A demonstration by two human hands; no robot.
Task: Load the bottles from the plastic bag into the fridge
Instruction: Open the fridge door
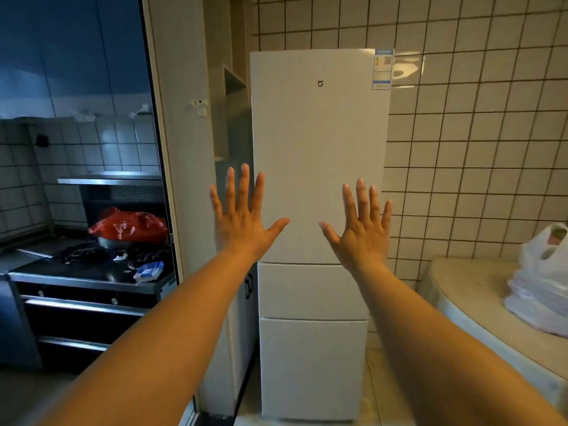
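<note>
While both the left hand (242, 222) and right hand (362, 232) were spread flat and empty at centre frame before the closed fridge (316, 133), the plastic bag (544, 290) sat on the counter (470, 287) at right; likely heavy, thin-skinned, best lifted by its handles.

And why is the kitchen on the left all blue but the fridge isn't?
In the head view, the kitchen sits behind a pane in cooler, dimmer light, while the fridge gets warm room light; the wide lens bends the wall tiles, and glare shines by the fridge's sticker.
</note>
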